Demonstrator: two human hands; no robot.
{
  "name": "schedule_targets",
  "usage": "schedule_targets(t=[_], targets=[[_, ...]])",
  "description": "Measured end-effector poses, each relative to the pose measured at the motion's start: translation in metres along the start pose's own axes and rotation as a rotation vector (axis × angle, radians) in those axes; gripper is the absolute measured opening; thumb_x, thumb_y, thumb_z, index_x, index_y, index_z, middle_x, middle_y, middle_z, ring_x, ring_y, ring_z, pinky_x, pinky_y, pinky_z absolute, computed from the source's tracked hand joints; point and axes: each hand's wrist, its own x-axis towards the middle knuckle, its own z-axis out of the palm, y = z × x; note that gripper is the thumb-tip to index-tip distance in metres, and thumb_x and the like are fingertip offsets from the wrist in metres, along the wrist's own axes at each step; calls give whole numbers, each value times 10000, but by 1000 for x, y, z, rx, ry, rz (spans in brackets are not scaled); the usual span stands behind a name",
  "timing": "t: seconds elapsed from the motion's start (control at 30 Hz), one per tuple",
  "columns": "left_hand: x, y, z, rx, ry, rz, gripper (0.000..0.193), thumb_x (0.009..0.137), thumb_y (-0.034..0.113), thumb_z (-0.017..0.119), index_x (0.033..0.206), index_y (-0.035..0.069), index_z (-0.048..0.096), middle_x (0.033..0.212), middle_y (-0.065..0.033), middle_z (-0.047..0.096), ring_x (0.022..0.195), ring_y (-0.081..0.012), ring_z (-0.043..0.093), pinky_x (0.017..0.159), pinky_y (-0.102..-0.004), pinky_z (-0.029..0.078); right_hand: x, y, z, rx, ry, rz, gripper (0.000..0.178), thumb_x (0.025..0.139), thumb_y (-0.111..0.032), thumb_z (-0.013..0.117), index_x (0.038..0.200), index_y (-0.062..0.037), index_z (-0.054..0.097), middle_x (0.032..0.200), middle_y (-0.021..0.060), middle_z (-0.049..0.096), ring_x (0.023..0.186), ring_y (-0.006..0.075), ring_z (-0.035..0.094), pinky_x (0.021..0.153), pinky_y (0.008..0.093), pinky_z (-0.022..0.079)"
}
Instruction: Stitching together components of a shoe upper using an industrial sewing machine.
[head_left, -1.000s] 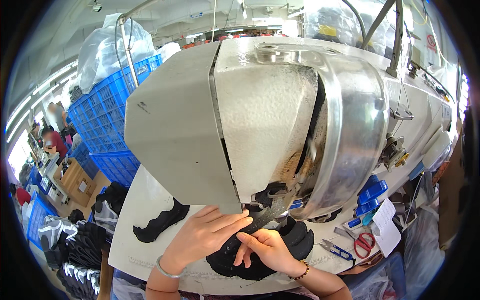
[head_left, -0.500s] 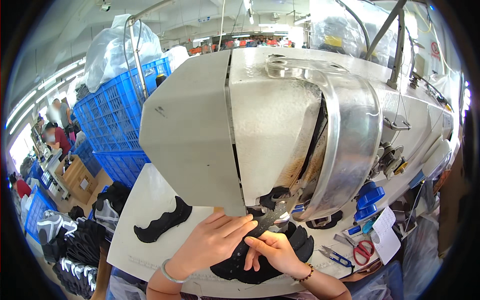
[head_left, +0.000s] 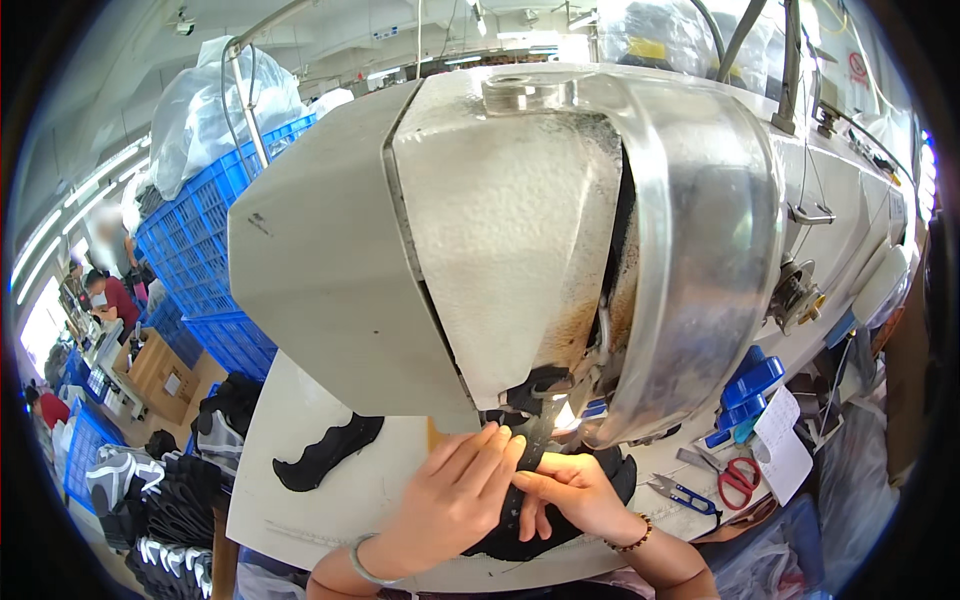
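A large pale sewing machine head (head_left: 500, 230) fills the middle of the view. Under its needle area, a black fabric piece (head_left: 536, 440) runs toward me between my hands. My left hand (head_left: 460, 490) has its fingers together and bent onto the piece's left edge, thumb hidden. My right hand (head_left: 580, 495) pinches the same piece between thumb and fingers, close to the left fingertips. More black pieces (head_left: 620, 472) lie beneath and beside the right hand, partly covered. One wavy black piece (head_left: 328, 452) rests apart on the white table (head_left: 290, 530), left of my hands.
Right of my hands lie blue thread snips (head_left: 685, 495), red-handled scissors (head_left: 738, 483) and a written sheet (head_left: 778, 440). Stacked blue crates (head_left: 200, 230) rise at the left. Below them are piles of black and grey shoe parts (head_left: 165, 510). Other people work at the far left.
The view has shifted closer to the machine head. Both hands stay at the black fabric piece, and my left fingers are more bent over its edge.
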Motion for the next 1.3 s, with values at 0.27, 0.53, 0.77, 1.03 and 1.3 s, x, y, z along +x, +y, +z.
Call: schedule_targets(t=[0.27, 0.53, 0.77, 1.03, 1.3], targets=[[2, -4, 0, -217, -15, -144, 303, 747, 42, 635, 1042, -27, 648, 961, -94, 626, 906, -217, 632, 870, -344, 462, -7, -10, -10, -128, 24, 99, 216, 959, -157, 532, 1049, 32, 588, 569, 74, 611, 460, 102, 569, 415, 212, 424], [-6, -35, 10, -457, -15, -116, 350, 731, 37, 695, 1075, 104, 678, 1111, -5, 639, 847, -171, 638, 757, -312, 504, -17, 4, -8, -1506, 385, -1021, 330, 670, 8, 693, 981, -87, 635, 1092, 76, 553, 1071, 189, 545, 782, 333, 479], [-8, -34, 11, -313, 52, -17, 339, 706, 22, 697, 1041, 73, 682, 1100, -26, 630, 797, -166, 630, 689, -284, 516, 2, -2, -20, -1644, 173, -1269, 197, 733, -75, 696, 930, -68, 678, 983, 44, 609, 916, 200, 635, 768, 306, 533], [-1, -21, 7, -161, 65, 36, 276, 752, 23, 673, 1028, 7, 668, 1021, -68, 611, 915, -180, 637, 743, -292, 507, -1, -7, -26, -1637, 196, -1337, 192, 769, -56, 648, 960, -47, 664, 997, 52, 620, 910, 139, 638, 608, 217, 435], [-3, -14, 10, -20, 60, 83, 265, 754, 21, 623, 1012, -30, 656, 1008, -99, 608, 941, -198, 633, 757, -293, 505, 0, -2, -36, -1599, 210, -1337, 185, 756, -54, 668, 939, -82, 667, 1015, 24, 621, 903, 111, 636, 568, 206, 414]])
